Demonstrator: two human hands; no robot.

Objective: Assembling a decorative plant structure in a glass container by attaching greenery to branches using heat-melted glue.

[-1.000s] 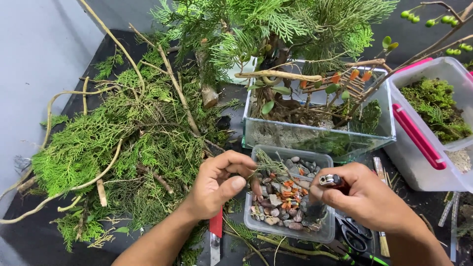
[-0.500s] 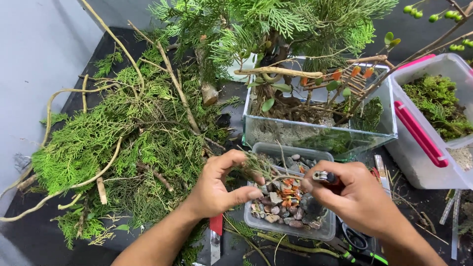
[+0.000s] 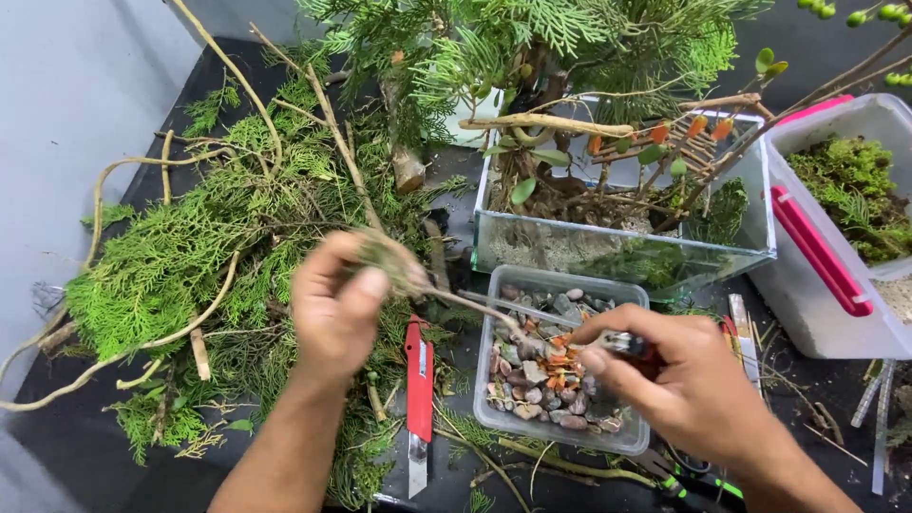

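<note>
My left hand [image 3: 334,306] pinches a small twig with a mossy green tuft [image 3: 394,261]; the bare stem slants down to the right over a clear tub of pebbles [image 3: 560,363]. My right hand [image 3: 684,380] grips a small dark, metal-tipped tool [image 3: 622,344] above the tub's right side, close to the stem's lower end. Behind the tub stands a glass tank [image 3: 617,237] with branches, leaves and sand inside.
A red utility knife [image 3: 419,399] lies between my hands. Cut conifer sprigs and bare branches [image 3: 180,266] cover the left of the black table. A clear bin with pink latches [image 3: 836,237] holding moss stands at right. Green-handled scissors [image 3: 693,480] lie near the front edge.
My left hand moved left and up, away from the pebble tub, drawing the tufted twig with it. My right hand stayed over the tub with the tool.
</note>
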